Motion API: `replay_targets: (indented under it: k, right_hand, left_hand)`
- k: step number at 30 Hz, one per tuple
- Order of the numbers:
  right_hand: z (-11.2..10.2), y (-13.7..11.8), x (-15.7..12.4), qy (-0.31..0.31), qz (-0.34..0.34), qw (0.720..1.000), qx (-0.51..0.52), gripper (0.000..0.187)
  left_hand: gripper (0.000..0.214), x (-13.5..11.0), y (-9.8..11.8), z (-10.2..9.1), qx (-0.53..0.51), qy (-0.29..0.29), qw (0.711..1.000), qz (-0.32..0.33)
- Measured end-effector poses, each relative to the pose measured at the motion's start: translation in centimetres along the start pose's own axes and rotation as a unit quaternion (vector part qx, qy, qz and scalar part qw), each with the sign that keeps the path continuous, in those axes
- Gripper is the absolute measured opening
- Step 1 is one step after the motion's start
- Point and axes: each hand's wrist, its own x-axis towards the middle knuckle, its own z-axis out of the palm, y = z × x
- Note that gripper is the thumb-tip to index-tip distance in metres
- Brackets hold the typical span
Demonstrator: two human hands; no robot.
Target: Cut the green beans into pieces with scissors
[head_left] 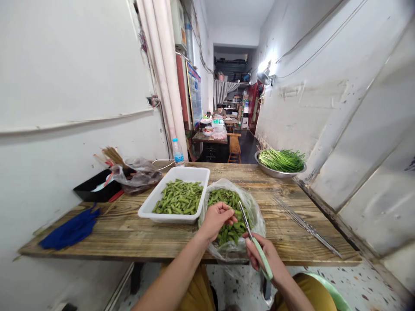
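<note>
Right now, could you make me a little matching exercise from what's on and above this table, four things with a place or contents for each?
1. Scissors
2. White tray
3. Blue cloth
4. Metal bowl

A. Holds long green stems
B. Held in the right hand
C. Holds green pods
D. Lies at the left end of the table

Pairs: 1-B, 2-C, 3-D, 4-A

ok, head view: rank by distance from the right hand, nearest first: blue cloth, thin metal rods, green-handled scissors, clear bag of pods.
1. Green-handled scissors: held in the right hand.
2. Clear bag of pods: just beyond the hand, extending left.
3. Thin metal rods: on the table, to the right.
4. Blue cloth: far left end of the table.
</note>
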Motion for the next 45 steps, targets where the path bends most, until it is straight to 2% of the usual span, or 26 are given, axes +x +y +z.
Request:
replay_targets:
  k: [6,11,15,18,22,27,33,37,45]
  right_hand:
    - [-0.3,-0.4,0.1,-0.009,-0.019,1.000,-0.018,0.046]
    - [-0.8,0.2,0.2,-0.021,-0.035,0.999,-0.015,0.036]
    - [-0.7,1.0,0.5,-0.018,0.002,1.000,0.014,0.036]
    - [-0.4,1.3,0.8,0.003,0.032,0.999,0.013,0.038]
    - [-0.5,1.7,1.1,0.020,0.021,1.000,0.004,0.041]
    - [-1.1,1.7,0.9,0.000,0.014,0.999,-0.040,0.046]
    - [-1.2,-0.2,-0.3,-0.011,-0.021,0.991,-0.132,0.051]
    - [-1.2,-0.8,-0.3,-0.008,-0.030,0.986,-0.163,0.046]
    - [-1.5,-0.5,0.4,-0.009,-0.089,0.973,-0.212,0.031]
  left_hand:
    - [0.029,0.1,-0.1,0.8,0.026,0.017,1.000,0.008]
    - [0.025,0.0,-0.4,1.0,0.044,0.015,0.999,0.017]
    - [0.025,0.3,-0.8,1.0,0.029,0.018,0.999,0.002]
    - [0.026,0.7,-1.3,0.8,0.002,0.043,0.999,-0.015]
    - [0.025,0.9,-1.8,0.1,0.017,0.069,0.997,-0.002]
    - [0.027,0.9,-2.0,-0.4,0.059,0.042,0.997,0.000]
    - [0.035,0.4,-2.0,-0.4,0.102,0.033,0.994,0.010]
    - [0.030,0.0,-1.8,-0.4,0.130,0.016,0.991,0.016]
    - [0.028,-0.3,-1.9,-0.4,0.175,-0.016,0.984,0.027]
